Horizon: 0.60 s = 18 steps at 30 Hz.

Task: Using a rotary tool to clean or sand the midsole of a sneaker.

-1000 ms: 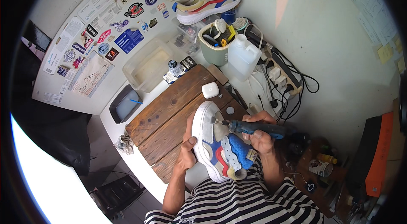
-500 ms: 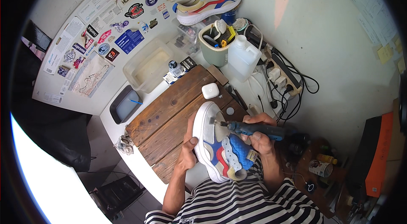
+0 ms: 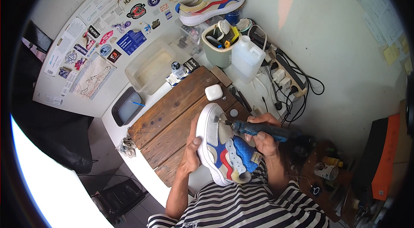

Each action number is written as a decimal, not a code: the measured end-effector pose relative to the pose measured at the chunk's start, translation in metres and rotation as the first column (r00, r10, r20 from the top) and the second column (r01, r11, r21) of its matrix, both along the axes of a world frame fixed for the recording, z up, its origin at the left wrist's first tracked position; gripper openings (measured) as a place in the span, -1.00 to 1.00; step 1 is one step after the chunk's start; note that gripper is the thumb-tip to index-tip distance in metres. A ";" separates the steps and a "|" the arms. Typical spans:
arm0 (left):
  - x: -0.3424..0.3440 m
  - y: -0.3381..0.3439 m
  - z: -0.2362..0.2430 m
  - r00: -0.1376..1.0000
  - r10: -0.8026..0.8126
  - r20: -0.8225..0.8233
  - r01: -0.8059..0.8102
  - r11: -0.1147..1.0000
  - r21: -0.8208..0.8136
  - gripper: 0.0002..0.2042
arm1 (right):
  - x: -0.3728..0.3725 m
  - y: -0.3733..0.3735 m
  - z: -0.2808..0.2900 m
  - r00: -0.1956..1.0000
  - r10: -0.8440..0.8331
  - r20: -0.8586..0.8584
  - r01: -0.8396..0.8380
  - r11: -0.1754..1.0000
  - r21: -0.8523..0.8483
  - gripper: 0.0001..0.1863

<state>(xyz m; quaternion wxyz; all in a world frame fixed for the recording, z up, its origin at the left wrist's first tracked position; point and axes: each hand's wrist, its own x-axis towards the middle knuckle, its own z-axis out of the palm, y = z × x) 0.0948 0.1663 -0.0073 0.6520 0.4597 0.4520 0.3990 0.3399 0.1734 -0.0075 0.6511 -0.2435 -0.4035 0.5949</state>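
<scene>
A sneaker point(image 3: 221, 154) with a white sole, grey toe, blue tongue and red, blue and cream panels is tilted in front of my striped shirt. My left hand point(image 3: 191, 152) grips it by the sole, thumb on the near side and fingers hidden behind. Closed around a dark blue rotary tool point(image 3: 264, 130), my right hand point(image 3: 265, 137) holds it from the right. The tool's thin metal tip points left and reaches the grey toe area; whether it touches the surface I cannot tell. Beneath the toe lies a brown wooden board point(image 3: 168, 122).
On the board rest a white earbud case point(image 3: 213, 92) and a small round disc point(image 3: 233, 113). Behind stand a clear plastic tub point(image 3: 151, 66), a green bin of tools point(image 3: 215, 55), a white jug point(image 3: 248, 60) and another sneaker point(image 3: 211, 6). A power strip point(image 3: 286, 77) with tangled cables lies right.
The rotary tool's tip has shifted slightly up over the toe, and its body has tilted a little. The sneaker and my left hand stay practically in place.
</scene>
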 end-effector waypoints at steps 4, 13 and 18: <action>0.001 0.000 0.001 1.000 0.002 0.016 -0.002 1.000 -0.023 0.01 | 0.000 0.000 -0.003 1.000 0.006 -0.020 -0.005 1.000 0.017 -0.61; 0.001 -0.001 0.000 0.999 0.002 0.040 0.001 0.997 -0.083 -0.02 | -0.001 -0.002 0.010 0.996 0.006 0.089 0.003 0.996 -0.094 -0.67; -0.012 -0.007 -0.022 0.998 -0.022 0.054 0.030 0.989 -0.147 -0.01 | 0.000 0.006 0.009 0.982 0.165 0.096 -0.179 0.967 0.178 -0.67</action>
